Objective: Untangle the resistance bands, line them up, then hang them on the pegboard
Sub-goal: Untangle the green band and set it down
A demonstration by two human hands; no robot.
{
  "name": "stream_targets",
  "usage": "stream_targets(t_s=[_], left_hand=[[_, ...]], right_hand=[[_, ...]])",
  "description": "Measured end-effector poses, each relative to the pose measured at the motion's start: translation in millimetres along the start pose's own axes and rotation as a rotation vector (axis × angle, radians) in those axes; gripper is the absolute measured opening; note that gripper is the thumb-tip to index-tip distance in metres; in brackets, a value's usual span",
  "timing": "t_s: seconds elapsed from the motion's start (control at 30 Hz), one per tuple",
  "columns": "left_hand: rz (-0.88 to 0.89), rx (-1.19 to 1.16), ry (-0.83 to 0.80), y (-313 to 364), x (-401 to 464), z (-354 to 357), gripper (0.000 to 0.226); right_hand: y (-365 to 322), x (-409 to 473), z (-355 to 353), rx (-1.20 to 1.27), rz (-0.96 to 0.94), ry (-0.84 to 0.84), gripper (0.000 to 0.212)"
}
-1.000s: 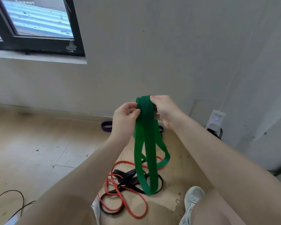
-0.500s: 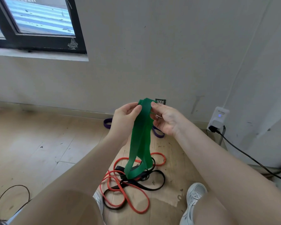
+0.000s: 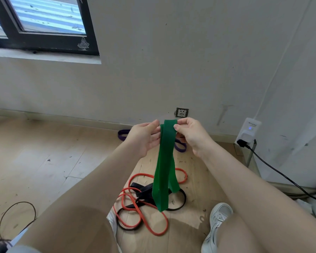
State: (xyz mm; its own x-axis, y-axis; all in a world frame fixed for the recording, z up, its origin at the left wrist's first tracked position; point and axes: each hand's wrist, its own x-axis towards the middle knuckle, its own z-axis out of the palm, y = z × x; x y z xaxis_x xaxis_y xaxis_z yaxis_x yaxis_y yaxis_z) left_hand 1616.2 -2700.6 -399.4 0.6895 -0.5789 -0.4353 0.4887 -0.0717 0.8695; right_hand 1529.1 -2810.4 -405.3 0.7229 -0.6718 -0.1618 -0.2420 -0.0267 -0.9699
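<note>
Far left, a thin dark cable loop (image 3: 16, 214) lies on the pale wooden floor (image 3: 44, 161), under the black-framed window (image 3: 49, 41). Moving in, the left hand (image 3: 144, 137) is up at chest height, fingers fairly straight and pressing the edge of the wide flat green resistance band (image 3: 165, 167). The band hangs folded from its top, its lower end dangling over the floor pile. Down there, the thin orange-red band (image 3: 144, 216) loops through the black band (image 3: 144, 192), tangled together. Behind the hands, a purple band (image 3: 123, 134) rests near the skirting. The right hand (image 3: 190, 136) pinches the green band's top fold between thumb and fingers. Further right, a white plug-in adapter (image 3: 248, 132) on the wall, black cord (image 3: 281, 176) trailing away.
</note>
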Motion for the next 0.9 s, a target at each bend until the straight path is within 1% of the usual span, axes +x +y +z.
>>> stream_targets(t_s=[0.07,0.17,0.23,0.3,0.33,0.43,0.47,0.5,0.57,0.6,0.67,0.77,0.83,0.9], left_hand=[[-0.001,0.016,-0.009,-3.1,0.1,2.3,0.033],[0.064,0.045,0.037,-10.3,0.5,4.9,0.028],[0.105,0.046,0.046,-14.8,1.2,5.9,0.026],[0.126,0.044,0.052,-17.4,1.8,6.2,0.028],[0.132,0.051,0.062,-18.2,1.7,6.7,0.029],[0.186,0.12,0.117,-17.2,1.2,7.4,0.032],[0.217,0.148,0.125,-15.7,0.6,7.1,0.032],[0.253,0.181,0.127,-13.9,0.0,6.8,0.03],[0.34,0.28,0.121,-9.6,-0.7,5.0,0.023],[0.391,0.346,0.11,-6.9,-1.2,4.0,0.021],[0.504,0.504,0.076,-2.9,-2.2,2.3,0.023],[0.635,0.694,0.053,-1.5,-4.8,0.8,0.027],[0.682,0.769,0.058,-0.9,-6.3,-0.4,0.026],[0.697,0.762,0.073,1.5,-6.0,-3.6,0.021]], right_hand=[[1.2,-1.5,-2.0,-0.044,-0.014,-0.012,0.007],[-0.4,-3.8,-2.5,-0.125,-0.053,-0.037,0.011],[0.6,-4.0,-1.4,-0.105,-0.043,-0.021,0.009],[2.2,-2.4,1.5,-0.029,-0.012,0.02,0.01],[3.7,-1.7,3.2,0.01,0.004,0.048,0.013],[7.3,-2.0,5.5,0.069,0.03,0.103,0.034],[8.4,-2.6,5.8,0.087,0.045,0.088,0.034],[8.7,-2.9,5.6,0.128,0.075,0.055,0.029],[6.1,-4.8,4.2,0.259,0.148,-0.036,0.013],[4.3,-5.1,3.2,0.296,0.148,-0.058,0.008],[1.5,-1.4,2.1,0.26,0.071,-0.043,0.012],[-5.3,1.0,2.4,0.099,-0.052,0.0,0.015],[-5.3,1.5,1.1,-0.022,-0.111,-0.016,0.012],[-5.1,0.4,0.3,-0.058,-0.171,-0.049,0.012]])
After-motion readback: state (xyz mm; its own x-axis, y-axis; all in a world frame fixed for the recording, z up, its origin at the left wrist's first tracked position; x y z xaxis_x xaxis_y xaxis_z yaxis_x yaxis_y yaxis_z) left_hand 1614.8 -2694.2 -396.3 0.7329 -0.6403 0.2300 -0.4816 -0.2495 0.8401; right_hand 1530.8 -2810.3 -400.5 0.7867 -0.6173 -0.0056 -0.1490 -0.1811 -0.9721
